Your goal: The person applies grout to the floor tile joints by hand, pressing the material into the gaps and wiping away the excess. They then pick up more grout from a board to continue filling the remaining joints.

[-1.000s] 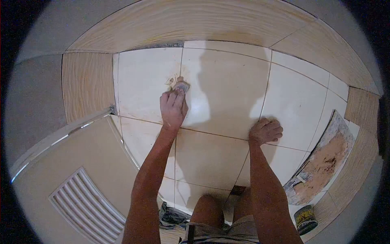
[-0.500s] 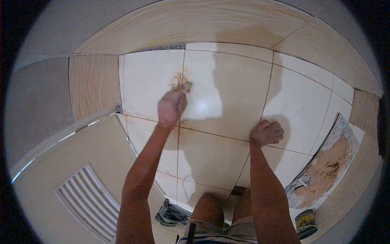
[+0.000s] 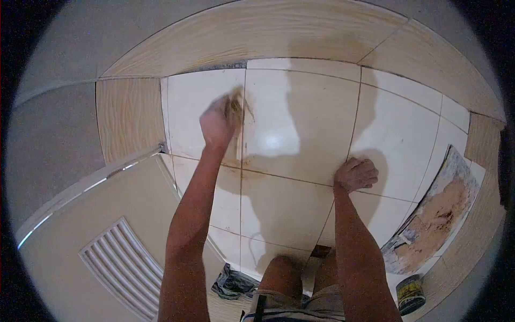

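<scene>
Our left hand (image 3: 215, 124), gripping a blurred wad (image 3: 235, 107) at eleven o'clock, has swept farther up the joint (image 3: 242, 153), extending the wiped stretch, while our right hand (image 3: 357, 175) braces, clenched, at one.

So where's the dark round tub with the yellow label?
Head view, lower right: the tub sits just below the grey sheet bearing pinkish powder, to the right of the person's right forearm.
</scene>
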The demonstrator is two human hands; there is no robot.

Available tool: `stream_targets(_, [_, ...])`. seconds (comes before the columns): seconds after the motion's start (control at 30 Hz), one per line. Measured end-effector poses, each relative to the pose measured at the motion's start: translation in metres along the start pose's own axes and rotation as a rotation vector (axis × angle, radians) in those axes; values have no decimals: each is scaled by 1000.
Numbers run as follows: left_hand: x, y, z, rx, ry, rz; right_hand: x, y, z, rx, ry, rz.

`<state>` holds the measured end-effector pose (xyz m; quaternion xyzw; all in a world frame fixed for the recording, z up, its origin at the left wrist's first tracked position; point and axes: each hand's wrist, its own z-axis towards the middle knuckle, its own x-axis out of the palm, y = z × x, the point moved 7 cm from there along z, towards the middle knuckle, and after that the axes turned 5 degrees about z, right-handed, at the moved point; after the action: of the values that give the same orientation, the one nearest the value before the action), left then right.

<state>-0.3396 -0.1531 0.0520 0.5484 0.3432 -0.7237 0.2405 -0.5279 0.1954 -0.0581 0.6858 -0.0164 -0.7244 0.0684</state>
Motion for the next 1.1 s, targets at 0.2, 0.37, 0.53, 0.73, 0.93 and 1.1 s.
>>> stream_targets(0.2, [36, -31, -41, 72, -20, 188, -2, 1, -2, -44, -78, 37])
stream_targets(0.37, [20, -15, 5, -70, 190, 116, -4, 1, -3, -7, 25, 120])
stream_targets(0.53, [40, -44, 9, -29, -77, 170, 4, 0, -1, -65, -83, 82])
stream_targets(0.73, [16, -28, 36, -10, 114, 45, -2, -2, -4, 9, 35, 93])
stream_targets(0.93, [38, -38, 15, -13, 2, 113, -4, -5, -3, 6, 33, 57])
stream_targets(1.1, [33, -18, 55, -6, 191, 100, -1, -1, -4, -23, -26, 73])
